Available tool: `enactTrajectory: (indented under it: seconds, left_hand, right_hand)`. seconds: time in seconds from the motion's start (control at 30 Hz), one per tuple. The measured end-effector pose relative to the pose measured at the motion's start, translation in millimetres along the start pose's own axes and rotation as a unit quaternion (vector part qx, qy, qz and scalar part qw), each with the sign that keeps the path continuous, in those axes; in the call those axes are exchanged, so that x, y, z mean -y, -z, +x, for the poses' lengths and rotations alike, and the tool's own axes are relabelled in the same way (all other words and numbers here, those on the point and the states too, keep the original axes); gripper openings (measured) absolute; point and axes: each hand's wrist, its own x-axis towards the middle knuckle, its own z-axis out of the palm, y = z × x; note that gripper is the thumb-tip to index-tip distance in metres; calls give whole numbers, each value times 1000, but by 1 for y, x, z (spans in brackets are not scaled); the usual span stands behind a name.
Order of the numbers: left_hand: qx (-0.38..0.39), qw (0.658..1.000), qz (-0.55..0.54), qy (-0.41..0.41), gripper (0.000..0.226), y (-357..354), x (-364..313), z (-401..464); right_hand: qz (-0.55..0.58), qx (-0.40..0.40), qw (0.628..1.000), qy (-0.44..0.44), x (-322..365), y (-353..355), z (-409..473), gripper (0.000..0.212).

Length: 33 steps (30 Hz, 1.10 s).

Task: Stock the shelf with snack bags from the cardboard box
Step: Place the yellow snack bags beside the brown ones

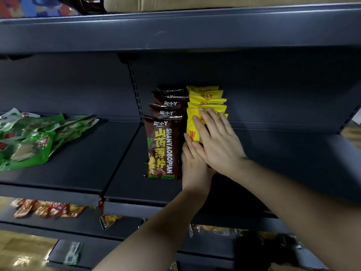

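The hands cover most of the front yellow bag; the cardboard box is cropped above

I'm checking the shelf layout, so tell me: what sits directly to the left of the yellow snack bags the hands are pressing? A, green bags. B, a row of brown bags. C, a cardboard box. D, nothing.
B: a row of brown bags stands right beside the yellow snack bags, which the right hand and left hand press with flat fingers.

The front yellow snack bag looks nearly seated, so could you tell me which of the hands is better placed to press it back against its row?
Probably the right hand: its straight fingers already lie flat across the front yellow snack bag, while the left hand sits lower, at the bag's bottom edge beside the brown bags.
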Motion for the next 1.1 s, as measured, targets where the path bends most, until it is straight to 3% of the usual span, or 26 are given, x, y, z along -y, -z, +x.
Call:
enactTrajectory:
  seconds: [0.07,0.13,0.3,0.37,0.43,0.57,0.63,0.7,0.8,0.93,1.03,1.1]
  left_hand:
    - [65,995,-66,33,107,4,-2,0]
    - [71,989,-116,57,117,6,-4,-1]
    - [59,987,-136,56,118,5,-2,-1]
    - [32,995,-91,35,116,7,-1,-4]
    - [-17,999,-27,-15,111,3,2,-9]
    - [-67,994,-14,-82,89,8,6,-19]
    - [-110,985,-25,-127,70,17,9,-25]
    - [-149,977,-42,-148,62,28,17,-28]
    - [-183,979,-21,-89,64,39,38,-24]
    - [-131,986,-29,100,84,47,60,-13]
    - [-62,982,-136,120,93,51,65,-6]
    - [-62,978,-171,102,91,52,67,-1]
  right_hand:
    - [-22,4,1000,19,-8,-8,0,61]
    - [-31,1,999,21,-12,-13,1,62]
    - [-27,-6,1000,14,-11,-13,4,61]
    - [-18,-6,1000,9,-11,-11,4,60]
    - [-4,-9,1000,3,-10,-9,5,59]
    - [51,-41,997,-31,-8,3,3,64]
    - [131,-74,981,-123,-6,7,-6,71]
    - [238,-81,941,-226,-2,6,-18,80]
    - [379,2,880,-285,5,-6,-38,87]
    - [458,45,858,-228,17,-18,-47,86]
    - [468,44,854,-222,21,-23,-43,96]
    - [473,40,853,-215,22,-24,-42,98]
